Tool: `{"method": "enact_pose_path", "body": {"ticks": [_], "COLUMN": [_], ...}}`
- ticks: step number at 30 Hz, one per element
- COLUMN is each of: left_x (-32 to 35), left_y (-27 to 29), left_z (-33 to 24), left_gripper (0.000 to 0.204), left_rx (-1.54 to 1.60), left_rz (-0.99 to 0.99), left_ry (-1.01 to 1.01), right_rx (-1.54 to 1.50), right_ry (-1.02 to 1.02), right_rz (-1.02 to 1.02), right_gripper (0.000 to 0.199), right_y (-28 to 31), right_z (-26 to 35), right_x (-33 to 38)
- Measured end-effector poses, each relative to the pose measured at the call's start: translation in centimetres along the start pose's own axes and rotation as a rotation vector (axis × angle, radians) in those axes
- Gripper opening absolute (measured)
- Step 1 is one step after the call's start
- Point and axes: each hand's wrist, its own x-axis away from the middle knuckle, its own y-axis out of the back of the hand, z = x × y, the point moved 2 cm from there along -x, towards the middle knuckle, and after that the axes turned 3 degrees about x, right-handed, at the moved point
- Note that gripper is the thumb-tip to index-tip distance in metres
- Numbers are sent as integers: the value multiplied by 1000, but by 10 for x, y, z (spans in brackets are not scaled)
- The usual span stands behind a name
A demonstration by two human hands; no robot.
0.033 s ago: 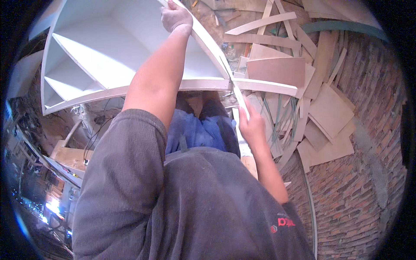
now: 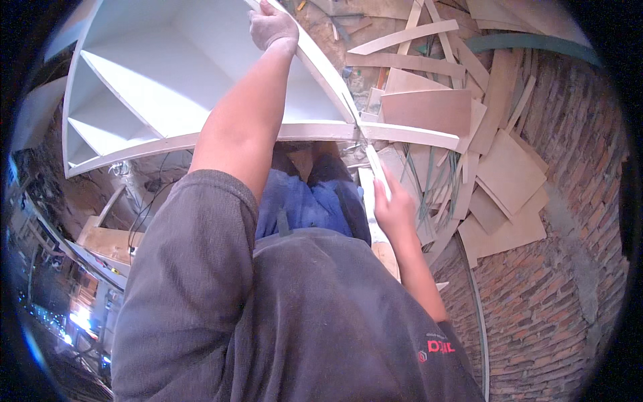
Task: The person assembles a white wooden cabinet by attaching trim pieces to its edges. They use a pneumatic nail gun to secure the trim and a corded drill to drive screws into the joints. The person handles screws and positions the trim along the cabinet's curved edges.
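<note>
A large white cabinet carcass (image 2: 167, 80) with slanted dividers spreads across the upper left. At the top, my left hand (image 2: 273, 28) is closed round its right-hand edge, where a thin white strip (image 2: 328, 74) runs along the board; the fingers are partly hidden. My right hand (image 2: 394, 204), just below the cabinet's near corner, grips a narrow white edging strip (image 2: 376, 161) pointing up toward that corner. Its upper end looks apart from the strip on the cabinet edge. The near rail (image 2: 418, 134) of the cabinet reaches out past the corner to the right.
Several thin wood offcuts (image 2: 429, 107) lie piled on the right, with green strips (image 2: 455, 187) among them. A brick surface (image 2: 536, 295) fills the far right. Cables (image 2: 144, 208) and a wooden piece (image 2: 110, 242) sit below the cabinet on the left.
The strip in my right hand, which ran unbroken up to the cabinet corner, now shows a gap there. My right hand has shifted slightly downward; my left hand stays in place.
</note>
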Motion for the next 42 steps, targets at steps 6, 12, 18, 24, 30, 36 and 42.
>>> {"method": "enact_pose_path", "body": {"ticks": [6,12,18,24,30,36,42], "left_x": [2,-5,-4,-7,-10,-11,2], "left_y": [3,2,-4,-8,-14,-14,11], "left_z": [-2,-14,0,2,9,15,-26], "left_gripper": [44,49,45,43,40,34,52], "left_rx": [-42,30,-9,-3,6,-2,-76], "left_rz": [87,11,65,3,-32,-43,102], "left_ry": [102,-76,11,69,-51,-57,216], "right_rx": [-28,99,-45,61,17,-21,90], "right_ry": [42,-93,-11,-23,15,156,36], "right_rz": [0,80,25,33,-33,-77,-20], "right_gripper": [41,46,43,43,46,49,49], "right_y": [25,-40,30,-23,-23,25,-39], "right_z": [-13,-11,-12,-21,-27,-32,-31], "right_x": [33,-64,40,-42,-20,38,-47]}}
